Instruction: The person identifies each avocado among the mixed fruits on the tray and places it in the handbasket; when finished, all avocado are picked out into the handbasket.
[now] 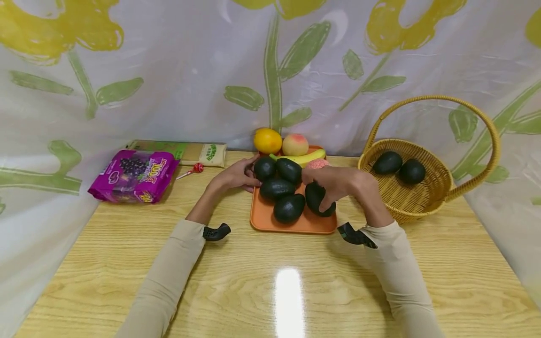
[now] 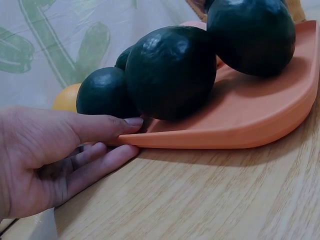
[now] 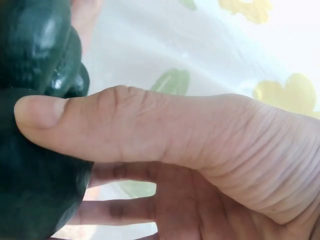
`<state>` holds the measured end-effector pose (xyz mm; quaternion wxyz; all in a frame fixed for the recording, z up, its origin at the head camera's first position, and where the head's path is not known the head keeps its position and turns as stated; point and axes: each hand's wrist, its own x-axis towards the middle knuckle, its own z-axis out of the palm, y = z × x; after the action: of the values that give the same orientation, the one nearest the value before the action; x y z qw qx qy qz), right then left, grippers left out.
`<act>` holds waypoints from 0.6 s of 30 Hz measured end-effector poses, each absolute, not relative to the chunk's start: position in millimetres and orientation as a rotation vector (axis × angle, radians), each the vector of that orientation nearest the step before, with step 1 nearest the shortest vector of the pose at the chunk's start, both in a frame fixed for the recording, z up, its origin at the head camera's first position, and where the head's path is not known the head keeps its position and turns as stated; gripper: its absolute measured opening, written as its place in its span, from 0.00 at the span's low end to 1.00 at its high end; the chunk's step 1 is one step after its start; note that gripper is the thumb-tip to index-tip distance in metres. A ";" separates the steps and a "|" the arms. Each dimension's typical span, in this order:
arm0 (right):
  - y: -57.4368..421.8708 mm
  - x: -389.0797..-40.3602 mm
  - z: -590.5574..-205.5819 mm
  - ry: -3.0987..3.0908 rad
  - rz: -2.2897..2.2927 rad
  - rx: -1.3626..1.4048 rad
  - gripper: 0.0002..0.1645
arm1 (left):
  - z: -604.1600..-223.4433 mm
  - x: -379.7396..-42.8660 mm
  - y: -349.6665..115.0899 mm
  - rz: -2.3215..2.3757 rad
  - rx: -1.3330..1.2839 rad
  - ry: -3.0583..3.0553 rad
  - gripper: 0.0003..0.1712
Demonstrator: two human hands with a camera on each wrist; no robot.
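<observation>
An orange tray [image 1: 296,229] bears several dark green avocados [image 1: 289,209]. In the left wrist view, my left hand [image 2: 45,155] pinches the tray's rim [image 2: 210,139], thumb on top and fingers below. The head view shows this left hand [image 1: 234,176] at the tray's left side, beside an avocado [image 1: 265,168]. My right hand [image 1: 346,180] grips the rightmost avocado [image 1: 314,197] from above, over the tray's right side. Up close in the right wrist view, the thumb lies across that avocado [image 3: 40,185], with the fingers partly hidden behind it.
A wicker basket [image 1: 407,197] with a tall handle holds two avocados [image 1: 387,163] on the right. A mango [image 1: 267,141], peach [image 1: 295,145], banana [image 1: 302,158] and pink bumpy item [image 1: 317,164] lie toward the back. Left are a purple packet [image 1: 135,176], lollipop [image 1: 197,168] and flat package [image 1: 203,154].
</observation>
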<state>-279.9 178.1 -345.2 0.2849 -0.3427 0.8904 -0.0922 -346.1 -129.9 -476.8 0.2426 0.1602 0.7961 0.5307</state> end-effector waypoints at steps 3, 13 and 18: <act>183.1 -279.9 -341.7 2.388 -0.301 -0.918 0.37 | -476.3 -346.2 -131.4 1.445 0.436 2.178 0.63; 202.6 -282.5 -326.5 2.532 -0.422 -1.074 0.38 | -475.1 -345.7 -131.4 1.426 0.422 2.187 0.63; 215.5 -280.2 -317.0 2.604 -0.527 -1.065 0.38 | -475.5 -346.4 -130.9 1.413 0.426 2.198 0.63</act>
<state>-280.2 215.5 -317.0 0.1393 -0.3683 0.9010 -0.1822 -346.4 -130.9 -475.5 0.2445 0.1559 0.8050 0.5175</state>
